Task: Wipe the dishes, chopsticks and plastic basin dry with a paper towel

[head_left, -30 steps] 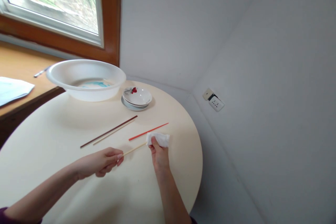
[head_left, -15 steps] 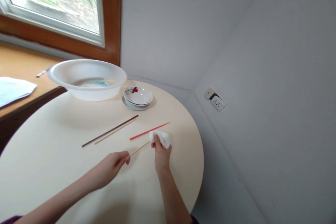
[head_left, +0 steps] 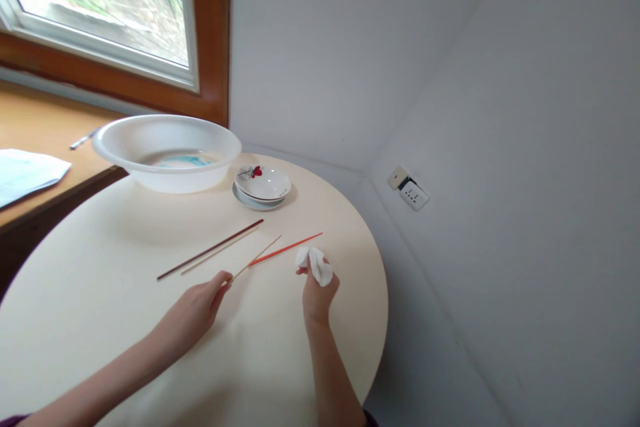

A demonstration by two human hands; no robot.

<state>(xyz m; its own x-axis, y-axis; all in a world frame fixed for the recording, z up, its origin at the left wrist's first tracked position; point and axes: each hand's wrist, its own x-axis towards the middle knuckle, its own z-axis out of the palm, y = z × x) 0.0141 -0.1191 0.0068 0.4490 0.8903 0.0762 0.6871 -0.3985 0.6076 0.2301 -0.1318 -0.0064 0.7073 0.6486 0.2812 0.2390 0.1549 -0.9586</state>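
Note:
A thin, light wooden chopstick is pinched at its near end by my left hand. Its far part crosses in front of the left end of a red chopstick. My right hand is closed around a crumpled white cloth or tissue, just below the red chopstick's right half and apart from the light one. To the left on the table, a dark brown chopstick lies beside another light chopstick, nearly parallel.
At the back of the round cream table stands a translucent white basin. Beside it is a small stack of dishes, the top one with a red flower. A wooden desk with papers adjoins at left; walls border the right.
My left hand has moved left and up, drawing the chopstick out of the white cloth. My right hand has shifted slightly right with the cloth still in it.

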